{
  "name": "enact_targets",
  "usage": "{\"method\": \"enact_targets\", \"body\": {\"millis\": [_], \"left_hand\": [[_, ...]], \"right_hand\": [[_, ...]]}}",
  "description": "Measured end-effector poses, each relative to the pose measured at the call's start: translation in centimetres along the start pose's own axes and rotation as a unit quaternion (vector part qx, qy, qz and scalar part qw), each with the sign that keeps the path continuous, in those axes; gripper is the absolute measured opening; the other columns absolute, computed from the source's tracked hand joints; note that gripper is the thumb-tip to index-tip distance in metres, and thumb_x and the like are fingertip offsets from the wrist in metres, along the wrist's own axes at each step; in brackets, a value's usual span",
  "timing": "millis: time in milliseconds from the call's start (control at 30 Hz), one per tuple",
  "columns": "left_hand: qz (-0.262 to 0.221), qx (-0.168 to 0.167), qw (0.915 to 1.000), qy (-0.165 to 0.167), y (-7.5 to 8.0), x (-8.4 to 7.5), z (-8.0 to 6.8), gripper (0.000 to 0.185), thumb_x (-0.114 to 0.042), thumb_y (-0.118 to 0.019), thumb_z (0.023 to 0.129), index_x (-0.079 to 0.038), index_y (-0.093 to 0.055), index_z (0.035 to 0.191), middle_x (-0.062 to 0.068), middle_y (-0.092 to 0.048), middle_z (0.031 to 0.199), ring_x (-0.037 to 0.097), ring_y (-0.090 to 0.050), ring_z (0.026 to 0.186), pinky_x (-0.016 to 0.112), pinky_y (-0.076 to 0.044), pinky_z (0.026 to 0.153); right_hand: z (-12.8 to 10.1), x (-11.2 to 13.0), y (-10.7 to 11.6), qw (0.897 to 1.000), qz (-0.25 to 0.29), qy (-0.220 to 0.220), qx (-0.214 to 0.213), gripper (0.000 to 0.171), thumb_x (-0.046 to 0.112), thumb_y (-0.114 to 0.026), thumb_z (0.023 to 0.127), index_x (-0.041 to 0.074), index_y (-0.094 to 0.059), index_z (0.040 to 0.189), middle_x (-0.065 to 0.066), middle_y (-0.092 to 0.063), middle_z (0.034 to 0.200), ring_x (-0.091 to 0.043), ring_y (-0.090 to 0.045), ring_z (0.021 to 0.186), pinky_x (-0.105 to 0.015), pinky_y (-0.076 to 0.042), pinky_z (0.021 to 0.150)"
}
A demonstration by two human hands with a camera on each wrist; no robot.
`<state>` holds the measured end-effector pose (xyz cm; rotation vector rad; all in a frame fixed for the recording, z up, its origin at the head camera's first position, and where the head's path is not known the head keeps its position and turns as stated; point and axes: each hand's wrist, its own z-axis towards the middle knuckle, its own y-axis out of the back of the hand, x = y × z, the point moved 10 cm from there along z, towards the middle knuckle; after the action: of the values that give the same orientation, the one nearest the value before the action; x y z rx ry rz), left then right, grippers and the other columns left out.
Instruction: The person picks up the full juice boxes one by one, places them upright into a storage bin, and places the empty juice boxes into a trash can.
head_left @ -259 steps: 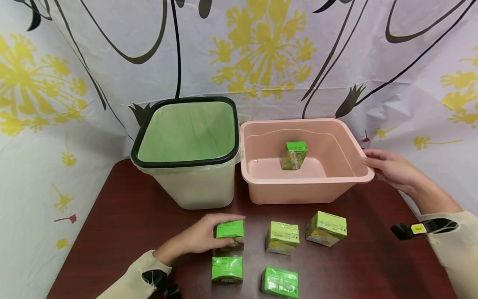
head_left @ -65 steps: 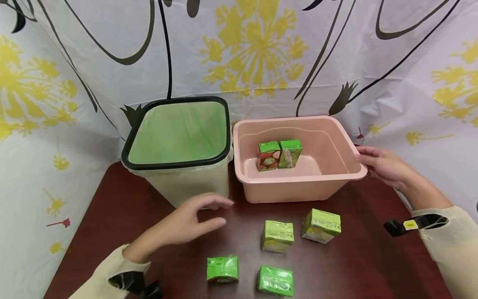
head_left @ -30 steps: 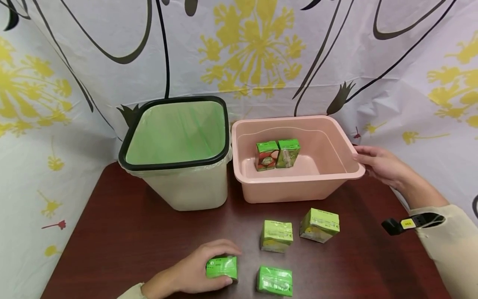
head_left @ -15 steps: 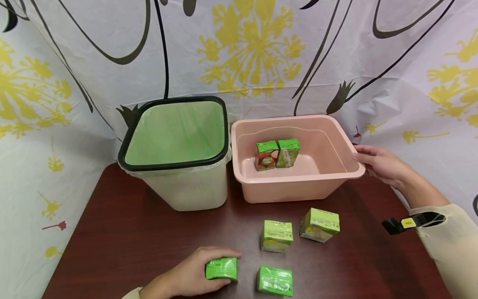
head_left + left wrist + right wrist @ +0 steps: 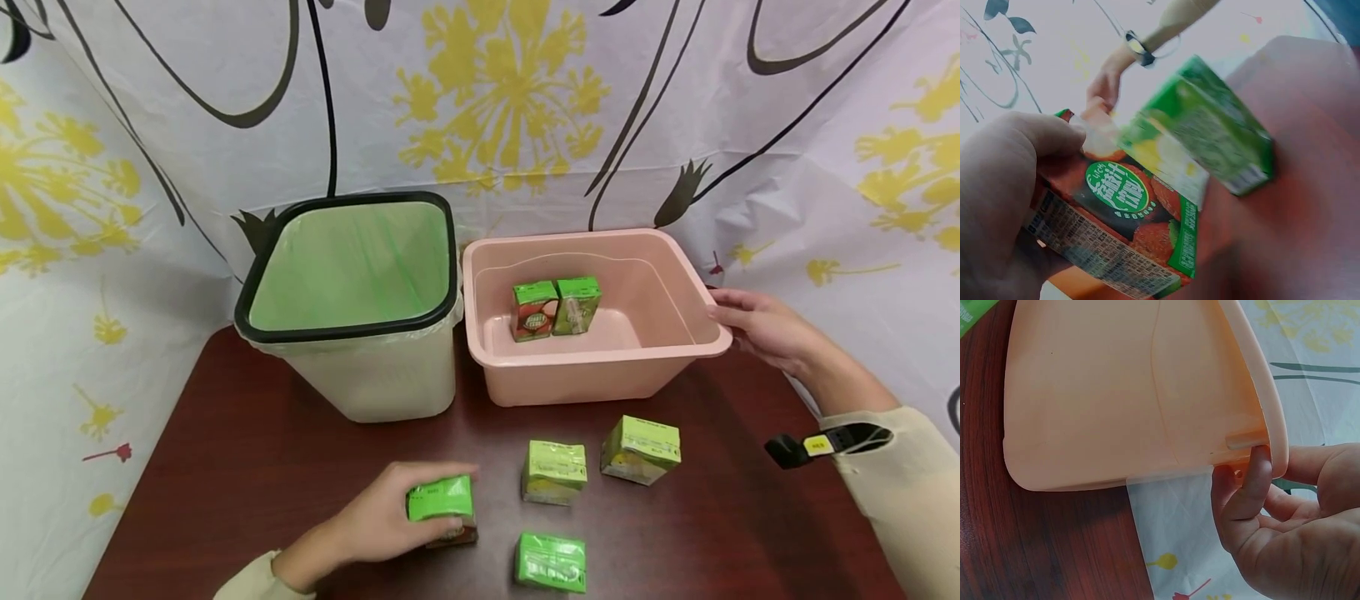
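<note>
My left hand (image 5: pixel 378 518) grips a lychee juice box (image 5: pixel 441 500) with a green top, fingers behind it and thumb in front. In the left wrist view, the juice box's red front and printed side face the camera. At the right end of the pink plastic tub (image 5: pixel 585 382), my right hand (image 5: pixel 772 335) holds the rim, its fingers curled under the lip in the right wrist view. Inside the tub, a red-fronted juice box (image 5: pixel 535 321) and a green juice box (image 5: pixel 576 312) stand side by side at the left.
A trash bin (image 5: pixel 382 375) with a black rim and clear liner stands left of the tub. Two yellow-green juice boxes (image 5: pixel 555 472) and one bright green juice box (image 5: pixel 551 562) are on the dark red table (image 5: pixel 247 475). Patterned cloth (image 5: pixel 525 108) hangs behind.
A red-fronted juice box has moved from the table into the tub. My left hand then took hold of another and has just raised it slightly, away from me. The right hand stays on the rim.
</note>
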<state>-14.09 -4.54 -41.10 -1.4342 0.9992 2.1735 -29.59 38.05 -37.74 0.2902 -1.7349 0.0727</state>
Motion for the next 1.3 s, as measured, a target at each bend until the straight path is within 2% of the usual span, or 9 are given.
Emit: {"method": "enact_targets", "body": {"millis": [100,333,467,600,667,767,933,1067,1300], "left_hand": [[-0.017,-0.006,0.9997,0.016,1.2,-1.0,1.1,0.048,-0.013,-0.075,0.095,-0.011,-0.061,0.140,0.005,-0.068,0.125,0.004,-0.061,0.079,0.029,-0.059,0.066],[0.001,0.002,0.9996,0.029,2.6,-3.8,4.2,0.048,-0.015,-0.076,0.093,-0.017,-0.063,0.139,-0.001,-0.068,0.127,0.010,-0.064,0.088,0.029,-0.058,0.075],[0.010,0.013,0.9996,0.024,2.5,-5.8,6.6,0.048,-0.016,-0.078,0.093,-0.018,-0.064,0.138,-0.005,-0.069,0.126,0.010,-0.065,0.090,0.029,-0.057,0.077],[0.018,0.025,0.9995,0.005,2.0,-7.7,9.1,0.048,-0.015,-0.079,0.092,-0.017,-0.065,0.137,-0.007,-0.071,0.112,0.007,-0.062,0.079,0.027,-0.056,0.067],[0.022,0.025,0.9994,-0.008,1.8,-8.5,10.4,0.048,-0.015,-0.080,0.090,-0.015,-0.065,0.136,-0.006,-0.071,0.106,0.006,-0.062,0.079,0.026,-0.056,0.068],[0.034,0.018,0.9990,-0.022,1.4,-9.6,12.6,0.048,-0.016,-0.082,0.089,-0.013,-0.067,0.134,-0.002,-0.071,0.110,0.003,-0.062,0.084,0.024,-0.056,0.075],[0.078,0.010,0.9961,-0.039,1.2,-11.5,16.3,0.051,-0.020,-0.083,0.088,-0.014,-0.067,0.135,-0.004,-0.071,0.114,0.002,-0.058,0.086,0.020,-0.053,0.077],[0.083,0.019,0.9958,-0.033,1.1,-12.4,19.1,0.053,-0.022,-0.082,0.088,-0.015,-0.065,0.138,-0.004,-0.068,0.111,0.004,-0.056,0.091,0.019,-0.051,0.080],[0.026,0.042,0.9988,-0.005,1.5,-13.3,23.7,0.055,-0.019,-0.081,0.088,-0.012,-0.063,0.140,-0.001,-0.067,0.117,0.009,-0.061,0.093,0.023,-0.054,0.082]], "right_hand": [[0.0,0.0,0.1,1.000,0.005,0.000,-0.003,0.032,0.006,-0.049,0.107,0.030,-0.070,0.107,0.006,-0.070,0.100,-0.007,-0.067,0.087,-0.021,-0.055,0.070],[0.0,-0.1,0.1,1.000,-0.015,-0.008,-0.006,0.030,0.008,-0.049,0.108,0.032,-0.068,0.108,0.008,-0.070,0.100,-0.005,-0.067,0.088,-0.021,-0.055,0.070],[0.0,-0.1,-0.1,0.999,-0.031,-0.009,-0.005,0.029,0.009,-0.049,0.108,0.032,-0.066,0.109,0.009,-0.070,0.101,-0.005,-0.067,0.089,-0.021,-0.055,0.071],[0.0,-0.1,-0.1,1.000,-0.027,-0.007,-0.003,0.030,0.008,-0.049,0.108,0.032,-0.067,0.108,0.009,-0.070,0.101,-0.005,-0.067,0.089,-0.022,-0.055,0.071],[0.0,-0.1,-0.1,1.000,-0.029,-0.007,-0.002,0.029,0.009,-0.048,0.108,0.032,-0.066,0.109,0.009,-0.069,0.101,-0.005,-0.067,0.089,-0.022,-0.055,0.071],[0.0,0.0,-0.1,0.999,-0.038,-0.010,-0.004,0.028,0.010,-0.048,0.108,0.032,-0.065,0.109,0.009,-0.069,0.101,-0.005,-0.066,0.089,-0.022,-0.054,0.070],[0.0,0.0,-0.1,0.999,-0.035,-0.013,-0.006,0.028,0.010,-0.049,0.108,0.033,-0.066,0.108,0.008,-0.069,0.100,-0.006,-0.066,0.087,-0.022,-0.054,0.069],[0.0,0.1,-0.2,0.999,-0.030,-0.011,-0.004,0.029,0.009,-0.049,0.108,0.032,-0.066,0.108,0.008,-0.069,0.100,-0.006,-0.067,0.087,-0.022,-0.054,0.069],[0.1,0.0,0.0,0.999,-0.033,-0.015,-0.003,0.027,0.010,-0.049,0.108,0.032,-0.064,0.108,0.009,-0.070,0.101,-0.006,-0.067,0.089,-0.022,-0.055,0.070]]}}
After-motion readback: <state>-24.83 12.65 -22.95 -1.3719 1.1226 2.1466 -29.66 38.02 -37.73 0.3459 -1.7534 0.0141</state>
